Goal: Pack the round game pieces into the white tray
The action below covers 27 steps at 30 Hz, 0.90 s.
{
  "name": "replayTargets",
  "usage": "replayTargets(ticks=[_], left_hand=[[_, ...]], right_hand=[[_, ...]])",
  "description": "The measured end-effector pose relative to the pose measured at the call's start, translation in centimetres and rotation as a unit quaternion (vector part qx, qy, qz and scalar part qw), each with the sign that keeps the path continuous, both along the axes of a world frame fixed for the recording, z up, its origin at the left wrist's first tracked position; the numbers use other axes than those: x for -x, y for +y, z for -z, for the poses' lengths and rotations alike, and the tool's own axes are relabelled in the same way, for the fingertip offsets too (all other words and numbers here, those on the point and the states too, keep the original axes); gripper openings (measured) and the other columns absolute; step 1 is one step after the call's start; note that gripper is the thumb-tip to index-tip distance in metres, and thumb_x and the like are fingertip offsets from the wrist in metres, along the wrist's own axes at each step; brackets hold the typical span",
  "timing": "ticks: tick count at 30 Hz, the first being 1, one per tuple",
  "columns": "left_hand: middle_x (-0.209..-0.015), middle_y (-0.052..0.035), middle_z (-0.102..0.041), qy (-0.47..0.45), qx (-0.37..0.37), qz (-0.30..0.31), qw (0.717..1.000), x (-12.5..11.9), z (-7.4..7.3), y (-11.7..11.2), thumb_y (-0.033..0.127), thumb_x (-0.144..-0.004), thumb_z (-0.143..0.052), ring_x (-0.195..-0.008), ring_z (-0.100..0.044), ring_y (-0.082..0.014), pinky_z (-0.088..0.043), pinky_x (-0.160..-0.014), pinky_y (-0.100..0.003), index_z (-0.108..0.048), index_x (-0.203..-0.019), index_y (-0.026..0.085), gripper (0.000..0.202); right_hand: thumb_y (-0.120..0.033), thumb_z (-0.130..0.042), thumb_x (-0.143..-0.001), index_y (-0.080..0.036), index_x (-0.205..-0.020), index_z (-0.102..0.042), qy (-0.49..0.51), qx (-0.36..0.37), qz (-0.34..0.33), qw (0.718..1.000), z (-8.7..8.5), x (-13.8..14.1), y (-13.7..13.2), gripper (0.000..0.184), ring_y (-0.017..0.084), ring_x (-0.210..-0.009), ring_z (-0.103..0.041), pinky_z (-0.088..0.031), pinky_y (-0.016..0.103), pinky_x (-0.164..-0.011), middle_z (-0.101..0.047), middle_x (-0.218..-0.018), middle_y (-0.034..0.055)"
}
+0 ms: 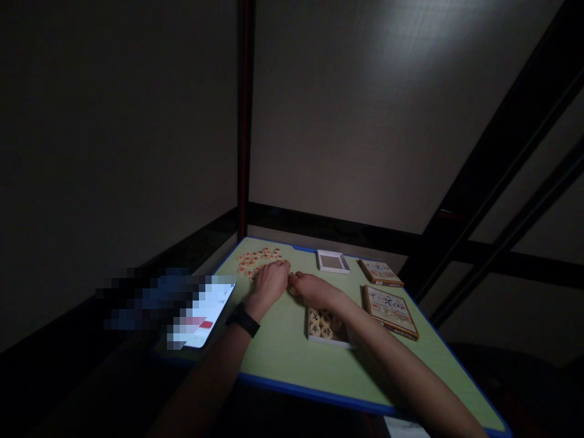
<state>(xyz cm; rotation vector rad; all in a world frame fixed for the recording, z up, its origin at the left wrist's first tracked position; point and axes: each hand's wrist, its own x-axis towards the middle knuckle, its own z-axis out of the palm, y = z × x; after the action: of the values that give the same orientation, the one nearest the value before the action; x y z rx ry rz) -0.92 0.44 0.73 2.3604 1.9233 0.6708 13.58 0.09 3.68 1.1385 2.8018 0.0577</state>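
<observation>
My left hand [270, 281], with a black band on its wrist, lies palm down on the green table [283, 347], its fingers curled over the edge of a spread of round wooden game pieces [256, 258]. My right hand [314, 288] rests beside it, fingers bent toward the same pieces, and the two hands almost touch. Under my right forearm sits a white tray [325, 328] holding several round pieces with dark marks. Whether either hand pinches a piece is hidden.
An empty white box tray [333, 261] lies at the far middle of the table. Two patterned box lids [380, 272] [390, 311] lie to the right. A lit screen [205, 313] sits at the left edge. Dark frame posts surround the blue-rimmed table.
</observation>
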Motion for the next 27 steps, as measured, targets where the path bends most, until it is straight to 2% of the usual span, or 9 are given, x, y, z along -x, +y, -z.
replayTargets(ticks=[2, 4, 7, 9, 11, 13, 16, 20, 27], left_hand=[[-0.099, -0.0093, -0.071, -0.095, 0.019, 0.01, 0.995, -0.5, 0.0, 0.3, 0.022, -0.099, -0.037, -0.094, -0.066, -0.0194, -0.049, -0.084, -0.029, -0.066, -0.098, 0.019, 0.029], [-0.092, -0.0064, -0.07, -0.253, 0.074, 0.05, 0.963, -1.2, 0.2, 0.5, 0.022, -0.099, -0.037, -0.084, -0.066, -0.0164, -0.051, -0.079, -0.027, -0.065, -0.095, 0.018, 0.028], [-0.089, -0.0053, -0.068, -0.502, 0.179, 0.156, 0.832, -2.5, 0.8, 0.6, 0.028, -0.097, -0.047, -0.075, -0.064, -0.0133, -0.052, -0.07, -0.025, -0.062, -0.098, 0.015, 0.02], [-0.087, -0.005, -0.067, -0.6, 0.212, 0.206, 0.743, -3.1, 1.2, 0.4, 0.036, -0.09, -0.062, -0.076, -0.063, -0.0129, -0.052, -0.07, -0.025, -0.063, -0.095, 0.013, 0.023], [-0.083, -0.0038, -0.065, -0.646, 0.229, 0.231, 0.69, -3.4, 1.4, 0.1, 0.04, -0.08, -0.074, -0.076, -0.062, -0.0125, -0.051, -0.072, -0.025, -0.063, -0.089, 0.012, 0.031], [-0.081, -0.0035, -0.065, -0.665, 0.247, 0.246, 0.66, -3.4, 1.4, -0.3, 0.04, -0.074, -0.08, -0.077, -0.061, -0.0123, -0.05, -0.075, -0.025, -0.063, -0.084, 0.012, 0.034], [-0.084, -0.0043, -0.065, -0.675, 0.264, 0.251, 0.641, -3.2, 0.9, -0.6, 0.04, -0.075, -0.079, -0.076, -0.062, -0.0115, -0.049, -0.074, -0.024, -0.062, -0.084, 0.012, 0.034], [-0.082, -0.0011, -0.063, -0.681, 0.268, 0.235, 0.64, -3.1, 0.5, -0.7, 0.047, -0.076, -0.077, -0.064, -0.058, -0.0074, -0.044, -0.062, -0.02, -0.058, -0.086, 0.014, 0.04], [-0.062, 0.003, -0.055, -0.624, 0.279, 0.256, 0.684, -3.1, 0.9, -0.5, 0.071, -0.065, -0.073, -0.053, -0.05, -0.0063, -0.033, -0.048, -0.018, -0.055, -0.077, 0.014, 0.061]], right_hand=[[-0.002, -0.049, -0.083, -0.008, -0.113, -0.057, 0.059, -0.016, 0.022, 0.998, -0.1, -0.8, 0.0, 0.032, 0.022, -0.1, -0.063, -0.046, 0.027, -0.084, -0.065, -0.111, 0.0168], [-0.002, -0.051, -0.081, -0.01, -0.111, -0.054, 0.12, -0.035, 0.053, 0.991, -0.1, -1.8, -0.1, 0.032, 0.021, -0.096, -0.062, -0.045, 0.028, -0.081, -0.063, -0.109, 0.0147], [-0.002, -0.054, -0.079, -0.013, -0.11, -0.051, 0.183, -0.064, 0.096, 0.976, 0.5, -3.2, -0.6, 0.033, 0.021, -0.091, -0.06, -0.045, 0.028, -0.076, -0.06, -0.108, 0.0125], [-0.005, -0.053, -0.082, -0.014, -0.11, -0.051, 0.2, -0.085, 0.115, 0.969, 1.0, -3.8, -1.2, 0.029, 0.02, -0.088, -0.06, -0.044, 0.029, -0.073, -0.06, -0.106, 0.0114], [-0.01, -0.051, -0.087, -0.015, -0.109, -0.052, 0.212, -0.104, 0.129, 0.963, 1.5, -4.2, -1.8, 0.022, 0.02, -0.085, -0.06, -0.045, 0.029, -0.072, -0.06, -0.103, 0.0104], [-0.013, -0.048, -0.091, -0.016, -0.108, -0.054, 0.238, -0.117, 0.121, 0.957, 1.7, -4.5, -2.3, 0.017, 0.02, -0.086, -0.06, -0.046, 0.03, -0.073, -0.059, -0.104, 0.0103], [-0.015, -0.048, -0.094, -0.017, -0.108, -0.057, 0.333, -0.138, 0.072, 0.93, 1.4, -5.4, -2.8, 0.017, 0.02, -0.092, -0.06, -0.048, 0.031, -0.079, -0.06, -0.105, 0.0104], [-0.024, -0.055, -0.094, -0.017, -0.113, -0.058, 0.446, -0.164, 0.045, 0.879, 0.9, -6.2, -3.3, 0.02, 0.02, -0.084, -0.061, -0.05, 0.032, -0.079, -0.063, -0.096, 0.0081], [-0.035, -0.058, -0.095, -0.019, -0.099, -0.063, 0.457, -0.137, 0.021, 0.878, 1.9, -5.2, -3.8, 0.018, 0.019, -0.082, -0.06, -0.051, 0.03, -0.076, -0.063, -0.094, 0.0078]])
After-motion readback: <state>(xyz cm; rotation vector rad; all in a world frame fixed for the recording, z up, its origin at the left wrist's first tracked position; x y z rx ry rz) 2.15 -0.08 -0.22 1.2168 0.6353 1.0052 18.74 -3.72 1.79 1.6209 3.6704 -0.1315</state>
